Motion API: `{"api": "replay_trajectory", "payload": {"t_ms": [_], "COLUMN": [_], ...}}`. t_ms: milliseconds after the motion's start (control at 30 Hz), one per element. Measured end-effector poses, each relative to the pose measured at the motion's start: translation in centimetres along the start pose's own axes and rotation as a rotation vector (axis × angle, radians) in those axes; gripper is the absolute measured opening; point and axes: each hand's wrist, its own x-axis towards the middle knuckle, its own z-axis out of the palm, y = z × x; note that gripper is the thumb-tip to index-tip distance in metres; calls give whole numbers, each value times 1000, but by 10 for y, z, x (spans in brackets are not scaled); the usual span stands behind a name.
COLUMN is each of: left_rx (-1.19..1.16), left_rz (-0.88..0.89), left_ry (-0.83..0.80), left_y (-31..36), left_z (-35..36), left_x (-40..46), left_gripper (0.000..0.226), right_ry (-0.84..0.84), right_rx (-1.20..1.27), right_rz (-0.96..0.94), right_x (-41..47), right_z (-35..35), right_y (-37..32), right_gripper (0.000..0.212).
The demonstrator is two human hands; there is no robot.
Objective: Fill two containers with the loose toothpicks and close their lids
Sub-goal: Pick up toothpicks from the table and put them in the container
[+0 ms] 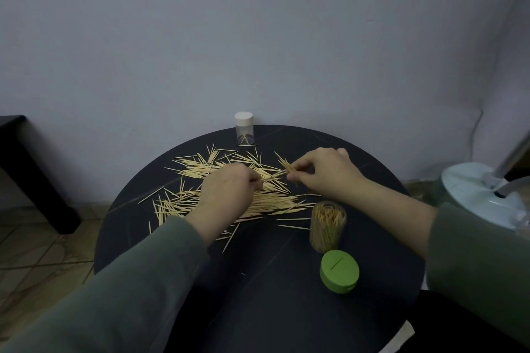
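Right hand (324, 172) pinches toothpicks (286, 166); green lid (339, 271) lies near.

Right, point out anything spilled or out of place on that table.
Loose toothpicks lie scattered across the round black table. The far container is capped though nearly empty; the near, full one stands open, its green lid lying beside it.

No text or labels can be read.
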Motion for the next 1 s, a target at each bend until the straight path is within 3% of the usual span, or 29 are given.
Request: {"api": "replay_trajectory", "payload": {"t_ms": [200,333,633,1000], "left_rx": [-168,-439,-953,-1180], "left_rz": [-87,-143,-250,-204], "left_ry": [-44,-133,-146,-67], "left_y": [2,2,14,36], "left_z": [1,4,3,-4], "left_x": [-2,-1,-9,-20], "left_gripper": [18,11,18,26], "right_ry": [52,55,68,14], "right_rx": [58,64,232,524], "right_rz": [5,0,18,32], "right_x": [0,-2,-4,-35], "right_z": [-3,-5,-16,-38], "right_y": [-1,-3,3,13], "right_gripper": [20,21,24,15]}}
